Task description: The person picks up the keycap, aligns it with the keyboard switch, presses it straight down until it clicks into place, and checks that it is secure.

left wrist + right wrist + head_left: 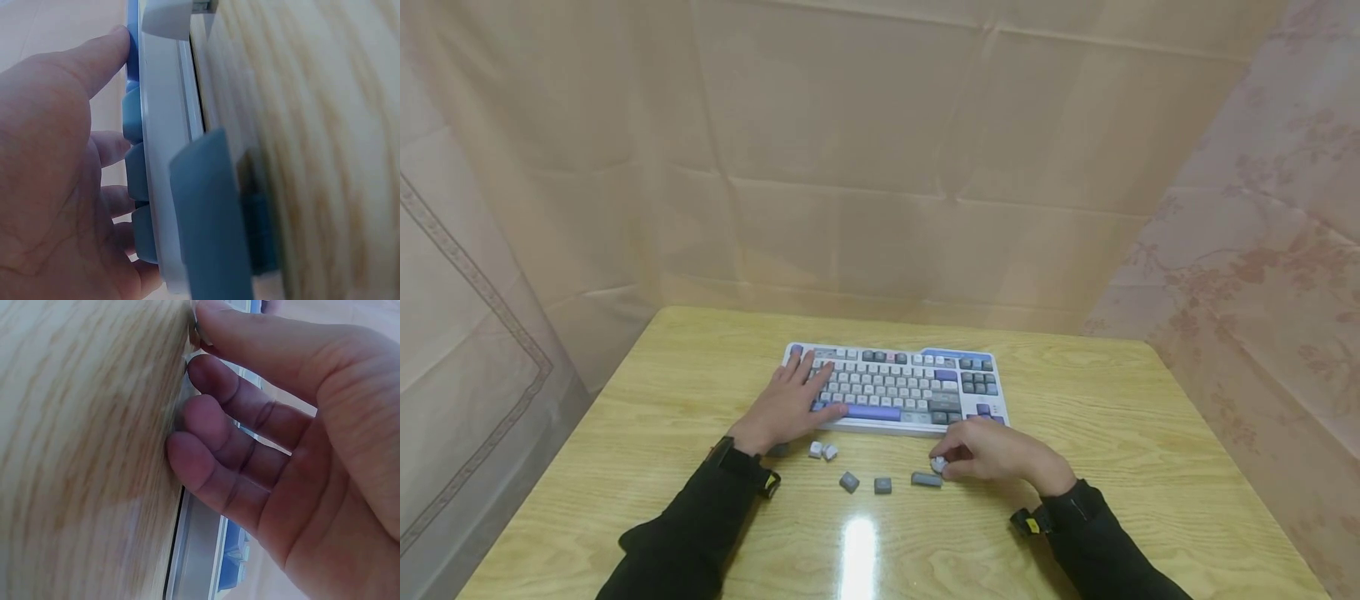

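Note:
A white keyboard (880,429) with white, grey and purple keys lies on the table. My left hand (786,404) rests on its left part, fingers spread over the keys and thumb on the purple space bar (876,412). In the left wrist view, the thumb and several fingers lie along the key side of the keyboard. Just in front of the keyboard's right end, my right hand (988,450) pinches a small light grey keycap (938,465) between thumb and index finger, low over the table. The hand's other fingers are curled, their tips near the tabletop in the right wrist view.
Loose keycaps lie before the keyboard: two white ones (816,449), two grey ones (882,485), a long grey one (927,480) beside the right fingertips, and a dark one (778,450) by the left wrist. Curtains (880,208) hang behind the wooden table (1075,392).

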`<state>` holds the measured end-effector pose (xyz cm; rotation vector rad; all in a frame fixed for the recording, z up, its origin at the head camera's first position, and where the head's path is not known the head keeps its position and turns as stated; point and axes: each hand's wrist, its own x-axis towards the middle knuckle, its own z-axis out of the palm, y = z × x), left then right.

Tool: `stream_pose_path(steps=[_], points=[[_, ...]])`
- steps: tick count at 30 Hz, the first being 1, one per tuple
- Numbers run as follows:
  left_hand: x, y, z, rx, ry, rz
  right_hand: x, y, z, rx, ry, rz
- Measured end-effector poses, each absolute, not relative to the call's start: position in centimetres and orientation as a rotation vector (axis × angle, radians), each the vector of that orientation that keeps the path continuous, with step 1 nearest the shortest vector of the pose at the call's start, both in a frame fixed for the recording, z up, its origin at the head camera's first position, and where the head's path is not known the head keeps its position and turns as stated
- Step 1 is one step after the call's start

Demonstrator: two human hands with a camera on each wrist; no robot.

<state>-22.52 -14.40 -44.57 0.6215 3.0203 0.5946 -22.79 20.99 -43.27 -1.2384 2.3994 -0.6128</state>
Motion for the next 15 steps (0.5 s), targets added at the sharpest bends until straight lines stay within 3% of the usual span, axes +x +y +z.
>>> stream_pose_path(steps=[15], points=[[-22.45,-14.41,-44.44,0.623,3.015,0.609,-22.66,20.68,-42.99,-1.34,2.527,-0.648]])
